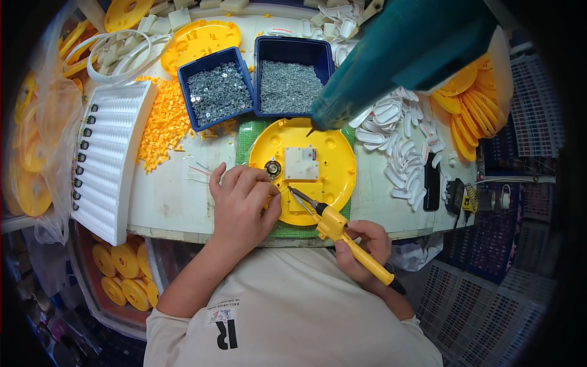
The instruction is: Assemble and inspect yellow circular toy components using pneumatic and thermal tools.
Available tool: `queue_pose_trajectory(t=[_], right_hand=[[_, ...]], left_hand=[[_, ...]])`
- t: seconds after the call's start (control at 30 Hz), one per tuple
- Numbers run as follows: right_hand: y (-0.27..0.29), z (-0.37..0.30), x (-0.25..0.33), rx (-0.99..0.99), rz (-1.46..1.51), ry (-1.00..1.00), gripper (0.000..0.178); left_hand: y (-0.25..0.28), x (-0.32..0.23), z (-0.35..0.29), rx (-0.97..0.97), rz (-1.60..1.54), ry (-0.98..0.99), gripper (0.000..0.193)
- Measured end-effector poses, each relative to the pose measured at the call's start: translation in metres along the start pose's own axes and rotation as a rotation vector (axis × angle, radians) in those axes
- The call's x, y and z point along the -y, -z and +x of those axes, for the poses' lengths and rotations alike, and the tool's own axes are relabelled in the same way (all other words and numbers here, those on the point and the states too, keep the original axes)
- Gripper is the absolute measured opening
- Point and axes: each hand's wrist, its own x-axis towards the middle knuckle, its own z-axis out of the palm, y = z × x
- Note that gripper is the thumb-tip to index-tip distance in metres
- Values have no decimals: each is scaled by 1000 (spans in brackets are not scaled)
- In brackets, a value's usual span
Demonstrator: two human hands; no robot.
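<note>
A round yellow plastic housing (339, 162) lies on a green mat (244, 136). Inside it sit a white square box (298, 164), a round black-rimmed part (273, 168) and a yellow square panel (304, 199). My left hand (241, 199) rests over the housing's left edge, thumb and forefinger pinched on a thin wire. My right hand (365, 241) is closed round a yellow soldering gun (333, 225). Its dark tip is over the yellow panel, close to my left fingertips; whether it touches the wire I cannot tell. Loose thin wires (199, 169) lie left of my left hand.
Two blue bins hold washers (219, 88) and screws (290, 82). A green power tool (379, 67) hangs above the housing. Orange pieces (160, 119) and a white foam tray (113, 159) lie left. White plastic parts (397, 147) and a black phone (431, 183) lie right.
</note>
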Motion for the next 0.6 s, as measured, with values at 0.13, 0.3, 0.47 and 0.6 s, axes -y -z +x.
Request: queue_pose_trajectory(t=[0.13, 0.3, 0.47, 0.6], right_hand=[[1, 4, 3, 4, -23, 28, 42], [2, 3, 1, 3, -88, 70, 42], [3, 5, 5, 32, -114, 86, 42], [3, -4, -2, -9, -17, 26, 43]], left_hand=[[0, 0, 0, 2, 3, -3, 17], [-1, 2, -1, 1, 8, -2, 17], [-1, 2, -2, 2, 15, -1, 17], [-1, 1, -1, 2, 10, -1, 16]])
